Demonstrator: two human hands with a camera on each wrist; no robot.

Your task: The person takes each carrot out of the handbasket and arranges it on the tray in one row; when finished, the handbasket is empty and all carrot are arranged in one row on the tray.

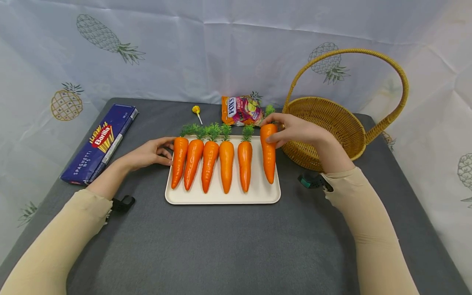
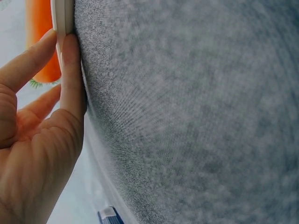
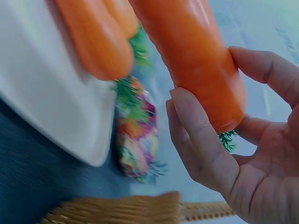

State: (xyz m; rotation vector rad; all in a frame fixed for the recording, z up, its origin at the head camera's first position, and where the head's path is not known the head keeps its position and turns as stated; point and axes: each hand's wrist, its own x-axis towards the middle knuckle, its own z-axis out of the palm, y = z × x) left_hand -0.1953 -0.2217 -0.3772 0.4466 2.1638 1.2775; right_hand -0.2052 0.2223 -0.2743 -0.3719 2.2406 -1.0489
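My right hand (image 1: 295, 128) grips a carrot (image 1: 270, 157) near its leafy top. In the right wrist view the thumb and fingers wrap the thick end of this carrot (image 3: 201, 60), which is raised above the tray's right end. Several other carrots (image 1: 226, 168) lie side by side on the cream tray (image 1: 225, 198), their green tops over its far edge. At the tray's left end, my left hand (image 1: 149, 155) pinches the rim. Seen from the left wrist, fingertips (image 2: 70, 49) press against the tray edge (image 2: 66, 18) beside a carrot.
A wicker basket (image 1: 321, 110) with a tall handle stands at the right. Behind the tray are a Fox's candy bag (image 1: 241, 110) and a yellow lollipop (image 1: 196, 110). A blue Barilla spaghetti box (image 1: 99, 143) lies at the left. The grey tabletop (image 1: 228, 250) extends in front.
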